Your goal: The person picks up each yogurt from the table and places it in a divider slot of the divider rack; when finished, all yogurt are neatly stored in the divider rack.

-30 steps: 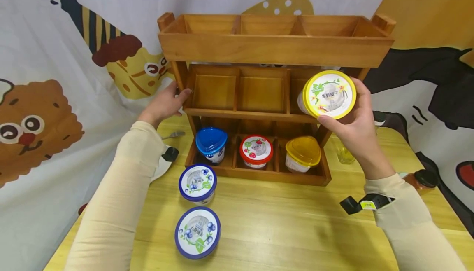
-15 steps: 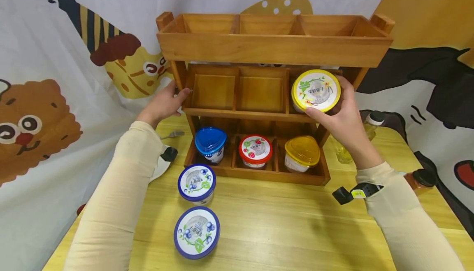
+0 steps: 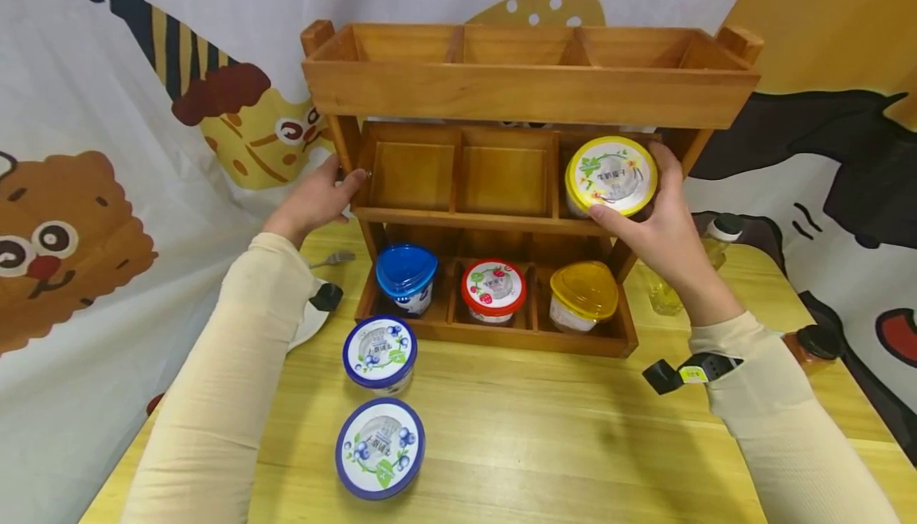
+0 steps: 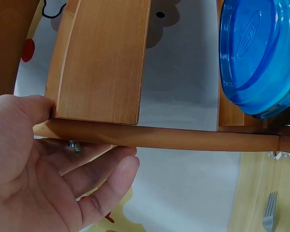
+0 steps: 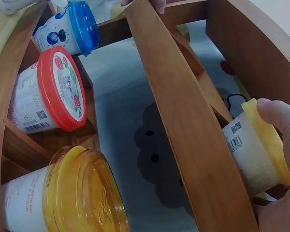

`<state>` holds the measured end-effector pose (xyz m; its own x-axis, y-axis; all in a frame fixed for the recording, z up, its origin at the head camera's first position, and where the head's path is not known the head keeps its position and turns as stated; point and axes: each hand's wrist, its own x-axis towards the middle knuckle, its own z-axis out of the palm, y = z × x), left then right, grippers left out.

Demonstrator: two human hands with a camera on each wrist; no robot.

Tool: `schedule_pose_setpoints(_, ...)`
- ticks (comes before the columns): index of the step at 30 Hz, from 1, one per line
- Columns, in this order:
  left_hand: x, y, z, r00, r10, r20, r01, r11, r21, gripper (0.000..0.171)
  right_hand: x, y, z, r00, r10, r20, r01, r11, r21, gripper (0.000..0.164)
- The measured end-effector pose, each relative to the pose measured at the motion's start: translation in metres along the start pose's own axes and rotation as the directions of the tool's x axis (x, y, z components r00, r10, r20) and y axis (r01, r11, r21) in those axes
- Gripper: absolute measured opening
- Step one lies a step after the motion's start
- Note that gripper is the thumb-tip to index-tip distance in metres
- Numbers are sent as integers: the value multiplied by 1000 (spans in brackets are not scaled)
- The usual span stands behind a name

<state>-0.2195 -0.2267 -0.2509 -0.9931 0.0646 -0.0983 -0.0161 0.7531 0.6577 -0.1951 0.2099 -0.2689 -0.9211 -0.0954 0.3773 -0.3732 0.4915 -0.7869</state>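
My right hand (image 3: 659,229) grips a yellow-lidded tub (image 3: 611,176) by its rim, thumb in front and fingers behind. That tub sits in the right compartment of the middle tier of a wooden rack (image 3: 530,94); the right wrist view shows its white side (image 5: 251,154) behind the tier's front board. At the rack's left end, my left hand (image 3: 313,201) holds the side post (image 4: 183,137), with the thumb on one side and fingers on the other. On the bottom tier stand a blue-lidded tub (image 3: 406,277), a red-lidded tub (image 3: 493,291) and another yellow-lidded tub (image 3: 583,296).
Two blueberry tubs, one nearer the rack (image 3: 380,353) and one nearer me (image 3: 380,448), stand on the wooden table (image 3: 523,428). A fork (image 3: 333,259) and a white plate (image 3: 310,323) lie left. An oil bottle (image 3: 666,295) and a dark-capped jar (image 3: 817,345) stand right.
My right hand has moved left with the yellow-lidded tub, from in front of the rack's right end into the middle tier's right compartment. The left hand stays on the post.
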Motion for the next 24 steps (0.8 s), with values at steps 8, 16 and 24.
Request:
schedule_pose_setpoints(8, 0, 0, 0, 1000, 15, -4, -16, 1000, -8, 74, -2, -4, -2, 999, -38, -15, 39, 999, 30, 105)
schedule_pose_setpoints(16, 1, -2, 0, 1000, 21, -8, -21, 1000, -13, 73, -4, -5, -4, 996, -85, -17, 86, 991, 105, 99)
schedule_pose_setpoints(24, 3, -2, 0, 1000, 26, -8, -27, 999, -22, 73, -18, -14, -8, 984, -133, -119, 151, 976, 158, 92)
